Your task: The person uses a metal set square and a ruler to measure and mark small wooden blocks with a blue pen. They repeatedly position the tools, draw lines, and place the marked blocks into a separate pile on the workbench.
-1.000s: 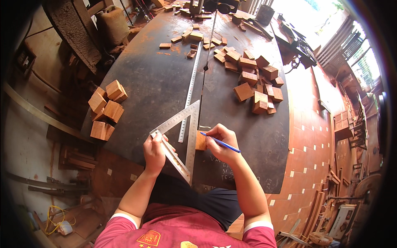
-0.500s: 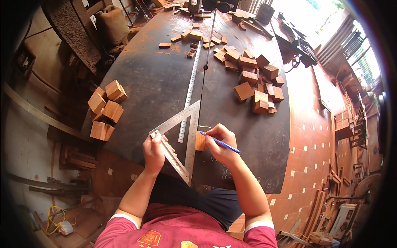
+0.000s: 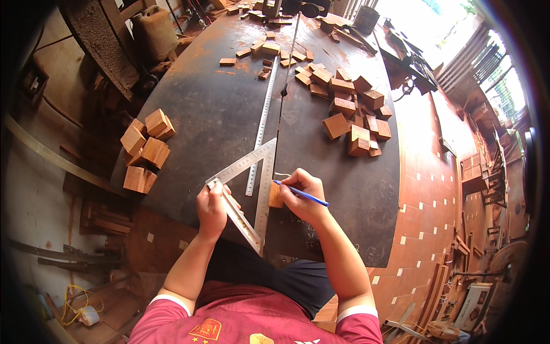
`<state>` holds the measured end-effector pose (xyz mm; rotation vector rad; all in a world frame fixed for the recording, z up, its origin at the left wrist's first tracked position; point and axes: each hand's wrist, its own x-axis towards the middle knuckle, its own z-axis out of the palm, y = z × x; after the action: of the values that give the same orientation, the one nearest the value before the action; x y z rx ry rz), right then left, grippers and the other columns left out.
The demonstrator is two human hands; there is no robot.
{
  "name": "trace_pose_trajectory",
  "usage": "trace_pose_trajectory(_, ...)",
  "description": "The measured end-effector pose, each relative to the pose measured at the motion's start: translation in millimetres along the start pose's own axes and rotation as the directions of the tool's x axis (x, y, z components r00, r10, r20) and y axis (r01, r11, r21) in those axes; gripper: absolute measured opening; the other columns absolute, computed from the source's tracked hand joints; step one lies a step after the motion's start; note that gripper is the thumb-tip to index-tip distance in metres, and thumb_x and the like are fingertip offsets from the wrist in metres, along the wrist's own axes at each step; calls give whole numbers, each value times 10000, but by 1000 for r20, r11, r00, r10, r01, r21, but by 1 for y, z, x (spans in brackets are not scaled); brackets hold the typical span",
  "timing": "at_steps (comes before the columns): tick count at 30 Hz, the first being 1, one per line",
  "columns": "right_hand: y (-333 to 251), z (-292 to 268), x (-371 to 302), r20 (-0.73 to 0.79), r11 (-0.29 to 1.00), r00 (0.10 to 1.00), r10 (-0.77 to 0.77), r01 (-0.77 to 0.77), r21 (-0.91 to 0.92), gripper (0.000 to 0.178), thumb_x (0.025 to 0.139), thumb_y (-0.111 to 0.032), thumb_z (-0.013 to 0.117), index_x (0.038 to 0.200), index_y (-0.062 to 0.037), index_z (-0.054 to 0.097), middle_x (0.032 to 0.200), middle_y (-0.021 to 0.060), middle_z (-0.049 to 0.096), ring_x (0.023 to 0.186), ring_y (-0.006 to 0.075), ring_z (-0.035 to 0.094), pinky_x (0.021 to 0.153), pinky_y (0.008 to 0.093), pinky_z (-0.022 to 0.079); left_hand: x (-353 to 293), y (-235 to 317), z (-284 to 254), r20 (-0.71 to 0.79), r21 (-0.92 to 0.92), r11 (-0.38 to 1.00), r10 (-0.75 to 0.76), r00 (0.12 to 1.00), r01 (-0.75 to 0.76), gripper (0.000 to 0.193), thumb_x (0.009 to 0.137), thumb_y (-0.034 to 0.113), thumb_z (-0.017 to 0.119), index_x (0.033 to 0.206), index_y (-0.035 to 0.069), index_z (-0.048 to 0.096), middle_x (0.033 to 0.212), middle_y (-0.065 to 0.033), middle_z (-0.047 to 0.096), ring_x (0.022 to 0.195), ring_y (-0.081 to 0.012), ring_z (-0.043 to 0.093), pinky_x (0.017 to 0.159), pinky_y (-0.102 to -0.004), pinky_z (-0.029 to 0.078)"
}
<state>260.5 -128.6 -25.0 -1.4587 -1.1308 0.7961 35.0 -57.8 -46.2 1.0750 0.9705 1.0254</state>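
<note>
My left hand (image 3: pixel 212 211) grips the left corner of a metal triangular square (image 3: pixel 264 195), fingers closed around its thick edge. One long graduated side of the square lies along a small wooden block (image 3: pixel 276 196). In my right hand (image 3: pixel 308 211) is a blue pen (image 3: pixel 306 195), pinched between the fingers, its tip at the block's far edge beside the square. My right fingers partly cover the block, so whether they touch it is unclear. A steel ruler (image 3: pixel 263 126) lies lengthwise on the dark table (image 3: pixel 200 103), passing under the square.
Several wooden blocks sit in a pile (image 3: pixel 358 114) at the right and a smaller stack (image 3: pixel 148 152) at the left. Thin wood pieces (image 3: pixel 266 49) lie farther back. A narrow slot (image 3: pixel 281 114) runs down the table. Tiled floor (image 3: pixel 421 200) lies beyond its right edge.
The pen's back end has swung slightly away from me, and its tip has shifted a little left at the block. My left hand keeps its grip on the square.
</note>
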Motion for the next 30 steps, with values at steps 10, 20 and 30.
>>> trace_pose_trajectory(10, 2, 1, 0, -5, 1000, 1000, -21, 21, -2, 104, 869, -17, 720, 841, 26, 629, 750, 47, 692, 694, 48, 590, 616, 241, 495, -1, 3, 0, -4, 25, 1000, -13, 1000, 13, 326, 1049, 274, 439, 912, -7, 531, 702, -83, 558, 516, -209, 654, 474, -366, 586)
trace_pose_trajectory(20, 0, 4, 0, -6, 999, 999, -45, 45, 5, 108, 855, -11, 725, 846, 47, 634, 719, 82, 685, 648, 67, 606, 592, 265, 507, -1, 3, 2, -17, -6, 1000, -11, 1000, 11, 325, 1050, 285, 450, 924, -3, 532, 703, -82, 558, 515, -204, 647, 468, -365, 583)
trace_pose_trajectory(30, 3, 2, 0, 0, 998, 999, -52, 52, -19, 104, 879, -9, 715, 837, 34, 630, 740, 40, 681, 676, 36, 569, 594, 236, 483, -1, 2, 1, -16, 5, 999, -35, 999, 35, 311, 1056, 276, 454, 929, 5, 539, 684, -87, 571, 518, -202, 648, 478, -371, 587)
